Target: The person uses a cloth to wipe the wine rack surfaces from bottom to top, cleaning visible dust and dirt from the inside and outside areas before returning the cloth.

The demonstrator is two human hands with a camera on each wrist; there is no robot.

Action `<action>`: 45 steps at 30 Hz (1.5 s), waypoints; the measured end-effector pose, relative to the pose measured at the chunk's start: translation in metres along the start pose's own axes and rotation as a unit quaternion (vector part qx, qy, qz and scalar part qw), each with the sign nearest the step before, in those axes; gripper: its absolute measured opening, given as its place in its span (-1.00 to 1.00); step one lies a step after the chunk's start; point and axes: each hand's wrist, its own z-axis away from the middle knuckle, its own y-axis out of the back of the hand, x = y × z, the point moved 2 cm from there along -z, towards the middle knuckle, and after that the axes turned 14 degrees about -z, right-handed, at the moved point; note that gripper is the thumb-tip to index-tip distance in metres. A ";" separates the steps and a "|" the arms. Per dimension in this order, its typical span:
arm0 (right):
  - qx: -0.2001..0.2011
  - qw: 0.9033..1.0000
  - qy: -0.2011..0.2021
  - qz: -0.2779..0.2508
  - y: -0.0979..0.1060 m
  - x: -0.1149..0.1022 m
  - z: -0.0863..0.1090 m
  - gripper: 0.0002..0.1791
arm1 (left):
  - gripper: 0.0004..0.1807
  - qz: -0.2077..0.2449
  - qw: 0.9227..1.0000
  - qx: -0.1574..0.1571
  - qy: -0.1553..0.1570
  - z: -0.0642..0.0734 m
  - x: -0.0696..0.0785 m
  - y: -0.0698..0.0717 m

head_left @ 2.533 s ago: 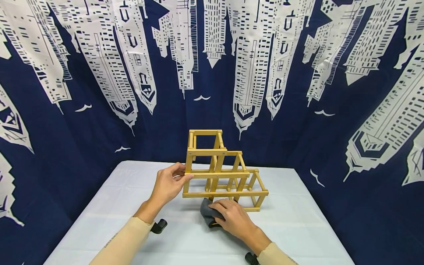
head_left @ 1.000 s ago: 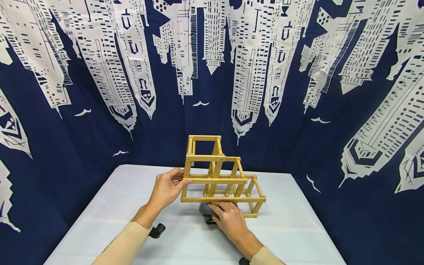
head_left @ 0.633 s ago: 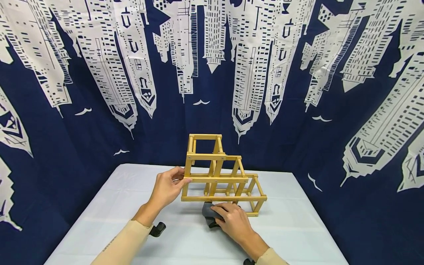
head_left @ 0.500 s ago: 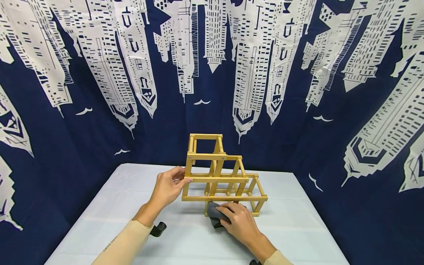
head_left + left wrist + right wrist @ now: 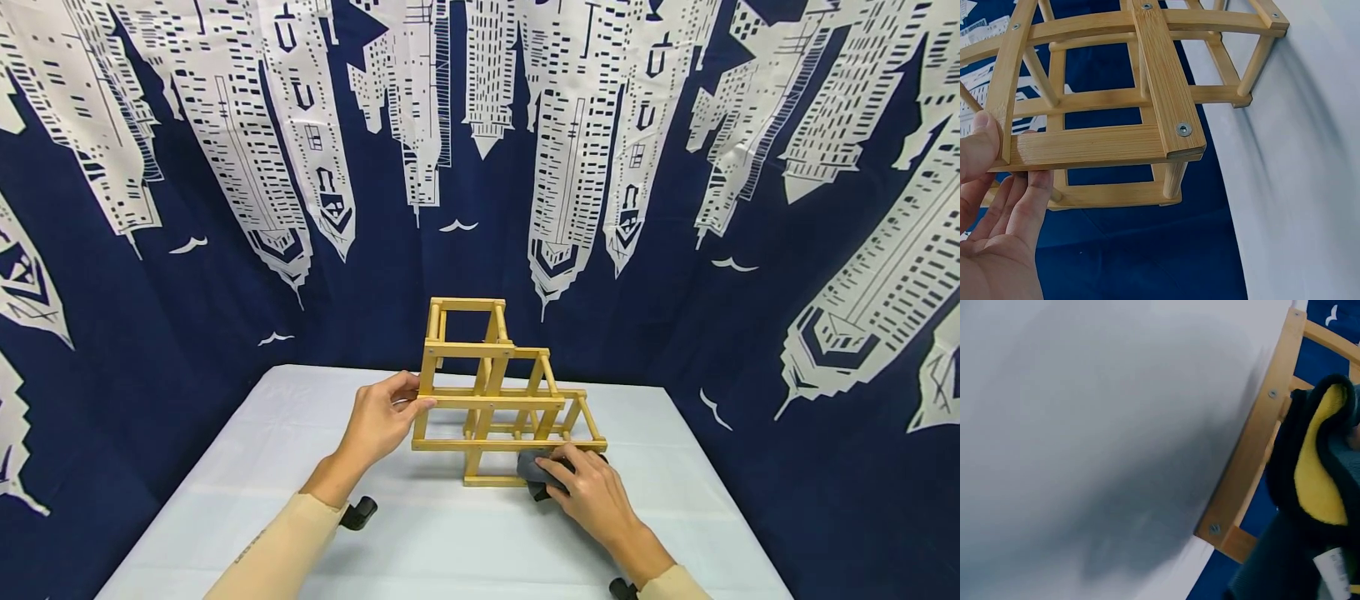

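Observation:
A stepped wooden rack (image 5: 491, 402) of slats and round dowels stands on the table. My left hand (image 5: 382, 419) grips its left side, thumb over the front slat and fingers behind; the left wrist view shows the thumb on an upright slat (image 5: 1001, 106) and fingertips beneath the crosspiece. My right hand (image 5: 596, 492) holds a folded grey cloth (image 5: 531, 468) at the rack's low front right. Up close, the cloth (image 5: 1319, 481) shows a yellow inner face, dark edging and a white tag. It overlaps the lower slats, and most of the right hand is out of the right wrist view.
The table (image 5: 420, 542) has a white cover. Behind it hangs a navy curtain (image 5: 375, 317) with white upside-down city buildings. A small black device is strapped at each wrist.
My right hand has moved the cloth rightward along the rack's lower front, uncovering the left part of the bottom bar. The left hand keeps its grip; the rack stays in place.

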 end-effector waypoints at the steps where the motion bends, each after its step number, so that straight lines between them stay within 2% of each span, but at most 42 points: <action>1: -0.010 1.000 -0.007 0.006 -0.003 -0.001 0.001 -0.29 | -0.78 -0.001 1.000 -0.001 0.000 0.000 0.000 0.001; 4: -0.062 0.997 -0.052 0.016 -0.011 -0.005 0.002 -0.39 | -0.79 -0.005 1.000 -0.003 0.002 0.000 0.000 0.001; 7: -0.116 0.988 -0.106 0.001 -0.014 -0.009 0.001 -0.48 | -0.80 -0.008 1.000 -0.003 -0.001 0.000 0.001 0.001; 10: -0.135 0.983 -0.125 -0.011 -0.013 -0.009 0.001 -0.51 | -0.79 -0.013 1.000 -0.001 -0.002 0.000 0.001 0.000; 14: -0.108 0.991 -0.078 0.017 -0.013 -0.009 0.001 -0.46 | -0.79 -0.015 1.000 0.003 0.002 0.000 0.000 0.001; 18: -0.035 0.998 -0.029 0.044 -0.011 -0.009 0.002 -0.36 | -0.80 -0.010 1.000 0.003 0.003 0.000 0.000 0.001; 21: 0.018 0.999 -0.022 0.035 -0.007 -0.009 0.001 -0.29 | -0.80 -0.010 1.000 0.000 -0.001 -0.001 0.000 0.000; 24: 0.042 0.999 -0.022 0.023 -0.002 -0.009 0.000 -0.26 | -0.79 -0.011 1.000 0.002 -0.004 -0.002 0.001 -0.001; 29: 0.031 0.999 -0.012 0.014 0.005 -0.006 0.002 -0.24 | -0.81 -0.011 1.000 0.007 -0.004 -0.001 0.002 -0.002; 34: 0.018 1.000 -0.004 -0.007 0.016 0.001 0.012 -0.25 | -0.81 -0.009 1.000 0.005 -0.005 0.002 0.001 -0.004; 39: 0.011 1.000 0.000 -0.020 0.030 0.015 0.025 -0.27 | -0.81 -0.012 1.000 0.011 -0.003 0.004 0.001 -0.002; 45: 0.002 1.000 -0.016 -0.007 0.048 0.036 0.041 -0.27 | -0.81 -0.008 1.000 0.010 -0.002 0.003 0.002 -0.001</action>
